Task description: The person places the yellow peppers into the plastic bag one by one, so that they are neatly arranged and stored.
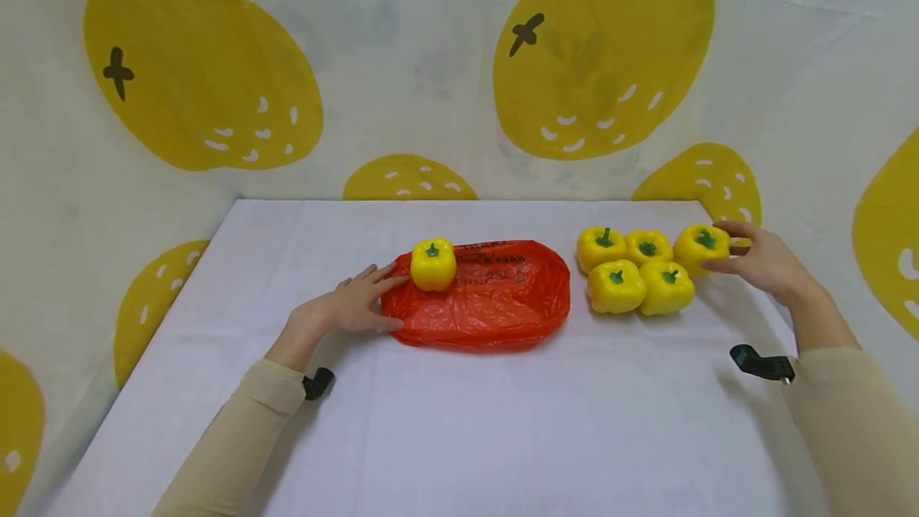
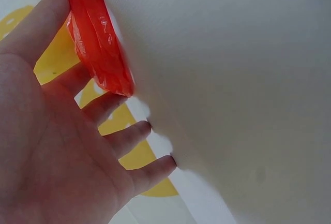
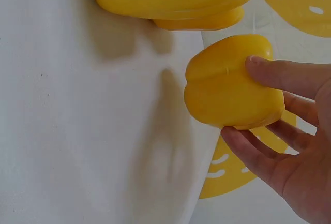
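Observation:
A red plastic bag (image 1: 495, 301) lies spread on the table, with one yellow bell pepper (image 1: 434, 265) on its upper left part. My left hand (image 1: 362, 301) rests at the bag's left edge, its fingers spread and fairly straight; in the left wrist view the thumb and some fingertips touch the red plastic (image 2: 98, 38). At the far right, my right hand (image 1: 768, 262) holds another yellow bell pepper (image 1: 702, 249) between thumb and fingers. The right wrist view shows the thumb on one side of this pepper (image 3: 227, 84) and the fingers on the other.
Several more yellow bell peppers (image 1: 617, 286) stand grouped between the bag and my right hand. The table (image 1: 502, 429) has a white cover. Behind it and at its sides hangs a pale cloth (image 1: 409, 46) with large yellow fruit prints.

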`<state>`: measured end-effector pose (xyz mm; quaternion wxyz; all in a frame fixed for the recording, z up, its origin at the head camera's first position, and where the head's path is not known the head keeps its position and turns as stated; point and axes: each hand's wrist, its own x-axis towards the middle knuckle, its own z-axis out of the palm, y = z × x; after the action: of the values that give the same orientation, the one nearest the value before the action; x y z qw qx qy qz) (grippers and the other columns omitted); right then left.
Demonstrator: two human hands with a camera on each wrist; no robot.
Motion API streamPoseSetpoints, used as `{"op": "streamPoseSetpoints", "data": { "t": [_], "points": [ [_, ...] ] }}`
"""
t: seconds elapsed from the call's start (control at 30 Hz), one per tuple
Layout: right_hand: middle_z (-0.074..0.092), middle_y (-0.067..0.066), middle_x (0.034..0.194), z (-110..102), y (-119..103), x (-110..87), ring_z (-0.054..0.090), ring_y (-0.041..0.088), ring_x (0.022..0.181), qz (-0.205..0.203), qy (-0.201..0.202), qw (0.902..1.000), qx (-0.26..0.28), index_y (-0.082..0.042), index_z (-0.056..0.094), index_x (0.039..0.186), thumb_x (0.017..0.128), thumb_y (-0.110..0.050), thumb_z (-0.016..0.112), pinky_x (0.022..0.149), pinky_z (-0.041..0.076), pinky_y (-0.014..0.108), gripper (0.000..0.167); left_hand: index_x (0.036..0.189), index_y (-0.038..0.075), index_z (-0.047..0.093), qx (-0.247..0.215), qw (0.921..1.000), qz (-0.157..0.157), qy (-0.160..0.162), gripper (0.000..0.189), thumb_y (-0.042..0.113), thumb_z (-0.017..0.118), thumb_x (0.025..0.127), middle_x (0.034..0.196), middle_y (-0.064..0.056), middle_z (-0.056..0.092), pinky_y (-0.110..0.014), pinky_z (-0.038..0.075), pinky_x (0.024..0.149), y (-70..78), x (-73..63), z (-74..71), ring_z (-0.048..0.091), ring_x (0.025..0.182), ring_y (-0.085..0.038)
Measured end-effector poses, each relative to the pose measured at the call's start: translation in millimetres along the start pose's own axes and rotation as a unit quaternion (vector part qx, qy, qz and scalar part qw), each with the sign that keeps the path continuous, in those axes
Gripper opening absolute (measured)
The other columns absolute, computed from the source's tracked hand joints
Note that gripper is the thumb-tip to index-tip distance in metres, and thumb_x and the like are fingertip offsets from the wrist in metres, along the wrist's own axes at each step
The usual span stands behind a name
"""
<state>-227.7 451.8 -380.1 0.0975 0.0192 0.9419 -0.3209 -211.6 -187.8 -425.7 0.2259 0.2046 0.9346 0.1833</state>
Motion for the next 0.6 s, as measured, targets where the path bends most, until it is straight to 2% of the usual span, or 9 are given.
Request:
{"op": "streamPoseSetpoints", "data": {
  "t": [0.23, 0.4, 0.6],
  "points": [
    [0.030, 0.039, 0.151, -2, -9, -5.8, 0.035, 0.060, 0.131, -0.001, 0.047, 0.9987, 0.022, 0.004, 0.018, 0.160, 0.095, -0.047, 0.073, 0.102, 0.033, 0.077, 0.100, 0.163, 0.024, 0.031, 0.005, 1.0000, 0.005, 0.002, 0.089, 0.052, 0.073, 0.090, 0.171, -0.010, 0.013, -0.074, 0.013, 0.114, 1.7, -1.8, -0.8, 0.005, 0.154, -0.044],
    [0.027, 0.037, 0.154, -6, -22, -12.3, 0.033, 0.059, 0.133, -0.007, 0.055, 0.9976, 0.042, 0.003, 0.016, 0.161, 0.094, -0.046, 0.074, 0.101, 0.033, 0.078, 0.101, 0.163, 0.020, 0.032, 0.010, 0.9997, 0.020, 0.006, 0.088, 0.051, 0.072, 0.091, 0.171, -0.011, 0.014, -0.075, 0.015, 0.114, 0.1, -1.1, -0.3, 0.007, 0.153, -0.046],
    [0.029, 0.035, 0.155, -7, -39, -16.3, 0.035, 0.058, 0.133, -0.020, 0.069, 0.9964, 0.044, 0.002, 0.022, 0.160, 0.092, -0.047, 0.075, 0.101, 0.034, 0.076, 0.099, 0.163, 0.021, 0.032, 0.011, 0.9998, 0.016, 0.002, 0.088, 0.050, 0.072, 0.091, 0.171, -0.012, 0.013, -0.074, 0.014, 0.114, 0.9, -1.8, -1.2, 0.006, 0.154, -0.045]
  ]
}}
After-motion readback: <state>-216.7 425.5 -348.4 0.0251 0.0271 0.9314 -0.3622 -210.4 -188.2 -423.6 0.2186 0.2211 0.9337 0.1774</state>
